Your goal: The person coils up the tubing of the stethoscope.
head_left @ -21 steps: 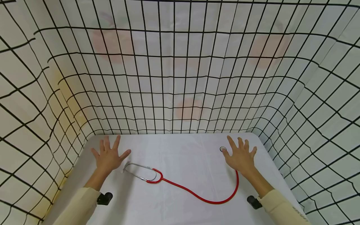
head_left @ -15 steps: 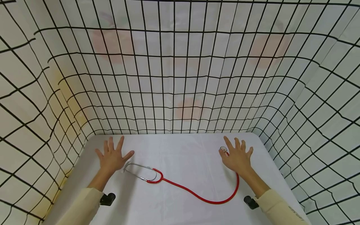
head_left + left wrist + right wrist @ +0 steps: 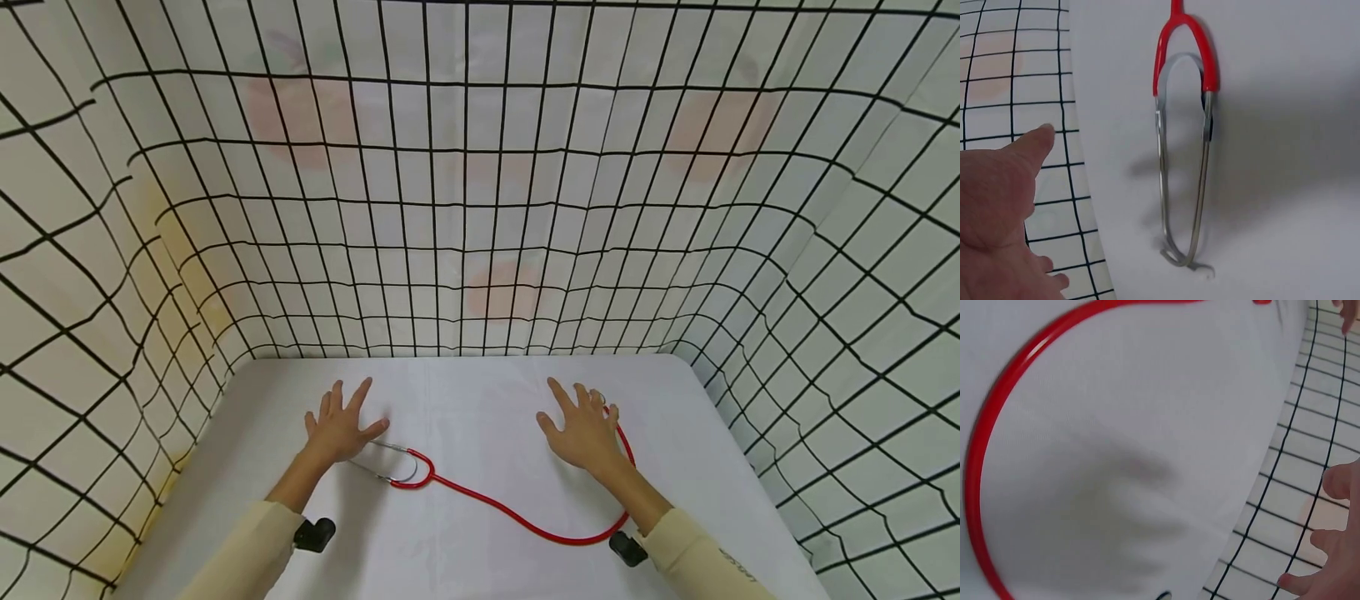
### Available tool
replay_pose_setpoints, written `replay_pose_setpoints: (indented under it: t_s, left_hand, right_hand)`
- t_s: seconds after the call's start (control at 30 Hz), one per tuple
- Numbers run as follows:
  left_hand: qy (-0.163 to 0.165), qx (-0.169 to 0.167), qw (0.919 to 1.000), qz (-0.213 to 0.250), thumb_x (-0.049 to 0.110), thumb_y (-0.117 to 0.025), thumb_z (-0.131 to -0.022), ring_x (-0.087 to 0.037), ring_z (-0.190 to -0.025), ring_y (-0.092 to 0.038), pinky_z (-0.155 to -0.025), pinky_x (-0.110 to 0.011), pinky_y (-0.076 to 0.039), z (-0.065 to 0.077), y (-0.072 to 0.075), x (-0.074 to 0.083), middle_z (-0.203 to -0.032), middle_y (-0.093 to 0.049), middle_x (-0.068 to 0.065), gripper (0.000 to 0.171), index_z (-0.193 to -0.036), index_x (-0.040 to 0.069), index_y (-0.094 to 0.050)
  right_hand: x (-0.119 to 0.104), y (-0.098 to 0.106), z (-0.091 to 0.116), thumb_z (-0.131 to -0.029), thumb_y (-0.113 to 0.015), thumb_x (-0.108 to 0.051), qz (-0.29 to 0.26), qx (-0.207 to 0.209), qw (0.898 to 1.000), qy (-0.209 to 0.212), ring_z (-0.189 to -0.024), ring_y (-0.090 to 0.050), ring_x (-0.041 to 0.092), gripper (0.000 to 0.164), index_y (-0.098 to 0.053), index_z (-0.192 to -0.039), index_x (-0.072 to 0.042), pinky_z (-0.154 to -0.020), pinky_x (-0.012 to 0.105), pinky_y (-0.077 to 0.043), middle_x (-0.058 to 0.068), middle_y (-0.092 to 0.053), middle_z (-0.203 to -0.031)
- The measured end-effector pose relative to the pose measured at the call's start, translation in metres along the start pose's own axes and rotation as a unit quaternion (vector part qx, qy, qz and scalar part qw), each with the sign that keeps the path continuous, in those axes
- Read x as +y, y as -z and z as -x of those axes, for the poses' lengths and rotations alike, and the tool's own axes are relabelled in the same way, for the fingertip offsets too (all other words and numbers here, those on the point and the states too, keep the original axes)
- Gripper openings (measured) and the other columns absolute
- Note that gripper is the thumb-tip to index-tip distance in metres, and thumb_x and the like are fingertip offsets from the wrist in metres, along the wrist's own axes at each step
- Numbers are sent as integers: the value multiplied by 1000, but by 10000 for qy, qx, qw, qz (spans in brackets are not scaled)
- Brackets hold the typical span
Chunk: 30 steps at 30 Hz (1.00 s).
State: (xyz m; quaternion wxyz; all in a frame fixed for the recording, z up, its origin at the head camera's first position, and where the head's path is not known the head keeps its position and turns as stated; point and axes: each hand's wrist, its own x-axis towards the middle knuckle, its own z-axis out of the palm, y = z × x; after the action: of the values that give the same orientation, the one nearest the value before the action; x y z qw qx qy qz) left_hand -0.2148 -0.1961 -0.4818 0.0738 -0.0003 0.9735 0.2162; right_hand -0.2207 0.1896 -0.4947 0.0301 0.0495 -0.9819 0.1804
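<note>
We have our left grip (image 3: pixel 335 430) and right grip (image 3: pixel 587 435) spread wide, holding nothing, over a stethoscope (image 3: pixel 491 502) curving from 9 o'clock through 5 to 2 on the bench (image 3: pixel 480 400), probably light, its tubing (image 3: pixel 974 487) pliable, best taken at the Y-joint (image 3: pixel 1177 20).

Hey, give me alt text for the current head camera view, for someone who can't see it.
A person's left hand and right hand, both open, hover over a white table where a red stethoscope lies. The left hand partly hides its metal ear tubes, and the right forearm hides part of its red tube. A black grid encloses the back and sides.
</note>
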Motion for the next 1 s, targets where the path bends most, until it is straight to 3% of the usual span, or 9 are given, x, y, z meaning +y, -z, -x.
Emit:
replay_pose_setpoints:
  t_s: [0.3, 0.4, 0.53, 0.8, 1.0]
  left_hand:
    - [-172, -285, 9991, 244, 32, -79, -86, -55, -139, -37, -105, -75, -33, -3, -10, 0, -152, -31, -38, 83, -155, 10, -38]
    - [-141, -378, 9984, 392, 25, -82, -82, -55, -136, -41, -102, -74, -36, -3, -10, -2, -151, -32, -38, 83, -152, 9, -42]
    - [-38, -514, 9971, 560, 19, -87, -75, -59, -132, -43, -99, -74, -39, -5, -11, -7, -152, -29, -39, 86, -150, 9, -46]
    - [254, -559, 9954, 733, 16, -92, -70, -63, -129, -43, -99, -71, -42, -8, -18, -28, -153, -26, -41, 87, -146, 6, -51]
    - [224, -504, 9968, 572, 11, -90, -68, -50, -124, -48, -95, -69, -42, -12, -24, -45, -137, -47, -34, 79, -139, 6, -58]
  right_hand:
    - [-28, -30, 3, -99, -58, -42, -778, -263, 9963, 249, -133, -49, 45, 60, -45, -153, -18, -100, 71, -35, 22, -55, -144]
    - [-35, -39, 3, -99, -60, -40, -1188, -470, 9912, 339, -133, -51, 44, 58, -49, -150, -17, -103, 71, -36, 18, -57, -145]
    - [-42, -51, 3, -97, -65, -39, -1575, -810, 9833, 411, -131, -56, 41, 54, -55, -144, -14, -105, 63, -43, 16, -60, -142]
    - [-58, -68, -1, -85, -81, -26, -2271, -1340, 9634, 481, -107, -67, 34, 50, -67, -129, -7, -84, 47, -56, 18, -71, -118]
    - [-67, -80, -7, -81, -84, -22, -2611, -1543, 9527, 190, -86, -66, 20, 38, -74, -114, -8, -70, 34, -53, 6, -74, -94]
